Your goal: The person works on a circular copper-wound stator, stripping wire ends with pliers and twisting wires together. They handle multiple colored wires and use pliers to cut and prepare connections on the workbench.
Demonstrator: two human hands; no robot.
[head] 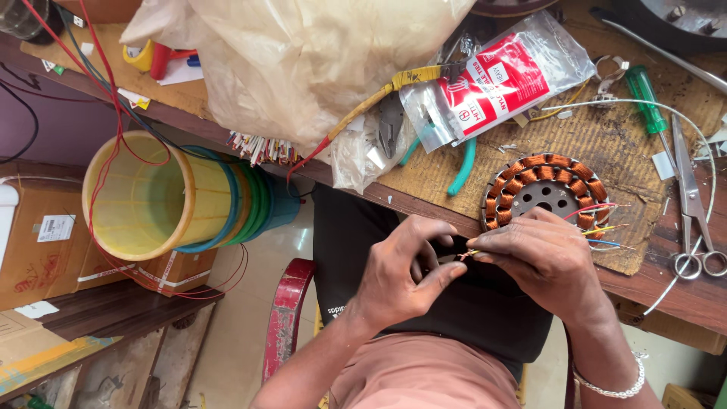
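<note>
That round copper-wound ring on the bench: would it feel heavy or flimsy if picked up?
The copper-wound ring is probably heavy for its size: a metal core with dense coils. Likely rigid, lying flat, unlikely to roll. Its thin coloured wires, leading toward the right hand, look floppy and fragile.

Wooden workbench (681,291) runs across top right, worn brown mat (598,144) spread over it. On mat — round stator (541,189) with copper windings, coloured leads trailing off right edge. Scissors (693,204) flat at right, green-handled screwdriver (647,102) just above. Clear packet with red label (496,79) near middle, teal-handled pliers (458,170) below it. Big crumpled plastic bag (303,53) — covers left end. Red-and-yellow tape rolls (151,57) far left.
</note>
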